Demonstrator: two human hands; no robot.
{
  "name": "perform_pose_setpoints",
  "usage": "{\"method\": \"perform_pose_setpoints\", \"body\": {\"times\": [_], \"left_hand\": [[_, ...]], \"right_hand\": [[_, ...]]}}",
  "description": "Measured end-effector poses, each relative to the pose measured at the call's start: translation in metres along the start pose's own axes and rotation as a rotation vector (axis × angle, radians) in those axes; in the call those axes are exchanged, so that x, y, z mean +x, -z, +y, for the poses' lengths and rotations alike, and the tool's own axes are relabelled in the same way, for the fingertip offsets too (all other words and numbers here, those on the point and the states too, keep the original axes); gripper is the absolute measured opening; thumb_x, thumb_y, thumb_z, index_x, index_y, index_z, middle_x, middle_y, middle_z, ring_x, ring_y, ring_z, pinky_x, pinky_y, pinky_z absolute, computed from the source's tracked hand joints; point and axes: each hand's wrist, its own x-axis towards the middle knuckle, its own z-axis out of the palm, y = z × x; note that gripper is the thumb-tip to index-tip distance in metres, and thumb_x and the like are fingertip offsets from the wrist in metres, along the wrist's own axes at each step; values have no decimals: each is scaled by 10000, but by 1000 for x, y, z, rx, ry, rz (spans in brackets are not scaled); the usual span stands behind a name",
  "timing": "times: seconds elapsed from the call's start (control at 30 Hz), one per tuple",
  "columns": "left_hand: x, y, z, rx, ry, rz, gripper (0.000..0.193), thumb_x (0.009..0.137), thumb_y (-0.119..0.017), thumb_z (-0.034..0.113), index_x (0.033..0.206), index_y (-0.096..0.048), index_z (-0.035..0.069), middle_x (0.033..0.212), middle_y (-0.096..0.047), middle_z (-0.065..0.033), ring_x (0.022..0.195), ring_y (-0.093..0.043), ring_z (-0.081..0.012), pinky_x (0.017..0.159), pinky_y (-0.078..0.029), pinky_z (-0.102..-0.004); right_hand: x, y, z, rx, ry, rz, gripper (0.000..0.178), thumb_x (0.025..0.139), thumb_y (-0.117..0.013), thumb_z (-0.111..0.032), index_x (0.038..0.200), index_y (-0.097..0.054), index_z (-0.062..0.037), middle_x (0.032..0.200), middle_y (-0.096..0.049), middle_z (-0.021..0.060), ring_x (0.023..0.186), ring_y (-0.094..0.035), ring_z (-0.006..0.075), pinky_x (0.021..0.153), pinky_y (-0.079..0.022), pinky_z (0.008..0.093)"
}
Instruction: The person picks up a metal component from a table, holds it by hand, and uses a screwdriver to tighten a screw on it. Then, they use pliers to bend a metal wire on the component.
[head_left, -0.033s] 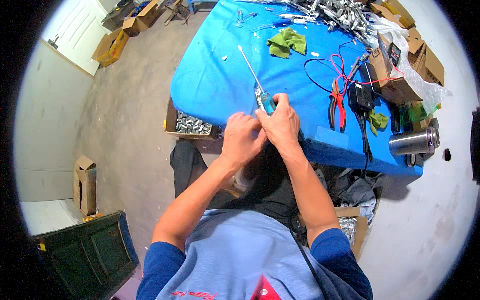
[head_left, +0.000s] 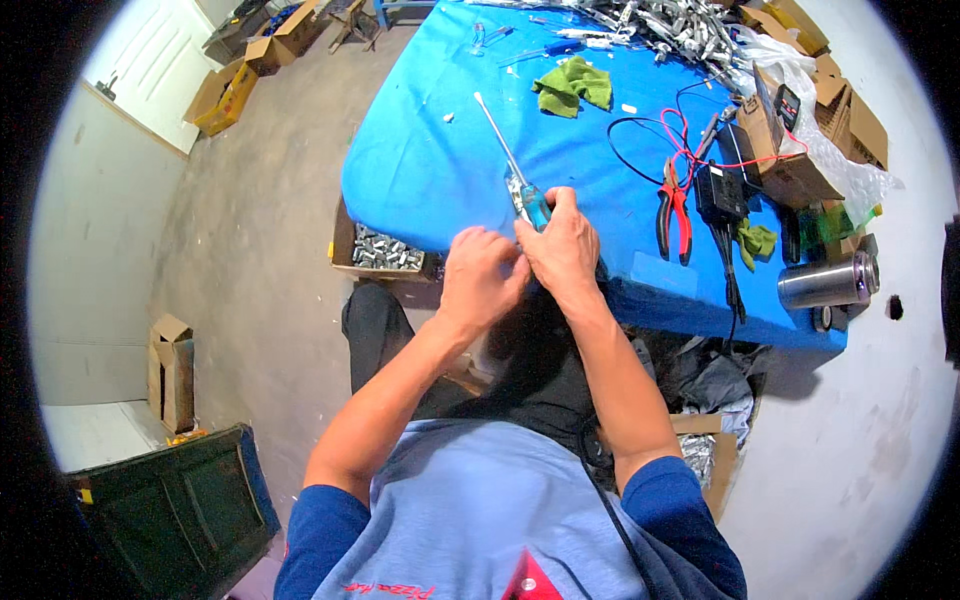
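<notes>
My right hand point(head_left: 566, 250) is closed around the teal handle of a screwdriver point(head_left: 537, 208) at the table's near edge. Its long shaft points away and slightly left over the blue cloth. A small silvery metal part point(head_left: 516, 192) lies against the handle, by the thumb; how it is held is partly hidden. Close beside it on the left, my left hand point(head_left: 480, 276) has its fingers curled in and is slightly blurred. Whatever those fingers hold, if anything, is hidden.
On the blue-covered table point(head_left: 430, 130) lie red-handled pliers point(head_left: 675, 212), a green cloth point(head_left: 573, 86), a black adapter with cables point(head_left: 720, 195), a steel tumbler point(head_left: 825, 283) and a heap of metal parts point(head_left: 670, 30). A box of small metal pieces point(head_left: 385, 250) stands below the left edge.
</notes>
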Motion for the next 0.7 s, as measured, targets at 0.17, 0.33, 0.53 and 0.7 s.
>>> {"method": "perform_pose_setpoints", "body": {"times": [0.17,0.33,0.53,0.7], "left_hand": [[1,22,-14,12,97,60,188,843,-728,160,761,-635,18,759,-628,-127,739,-609,-309,730,-471,-399],[16,39,-23,22,91,75,194,862,-724,175,805,-648,5,845,-654,-132,776,-636,-284,721,-493,-374],[49,50,-5,72,-15,24,206,833,-743,227,839,-663,37,1054,-664,-142,985,-628,-314,889,-468,-409],[60,44,-8,153,13,-78,244,807,-754,272,868,-678,49,1164,-641,-155,1096,-598,-336,967,-427,-448]], "right_hand": [[1,9,25,230,99,-7,435,788,-738,-250,1130,-586,-29,999,-689,229,957,-675,406,846,-523,457],[3,44,25,336,223,-97,421,772,-762,-202,1104,-587,-11,963,-688,175,930,-690,306,836,-529,395],[15,61,23,330,350,-320,429,755,-768,-194,1099,-586,-13,947,-669,147,899,-667,265,826,-521,378],[51,66,28,205,520,-411,452,731,-764,-163,1106,-568,-8,932,-639,93,855,-616,201,811,-505,354]]}}
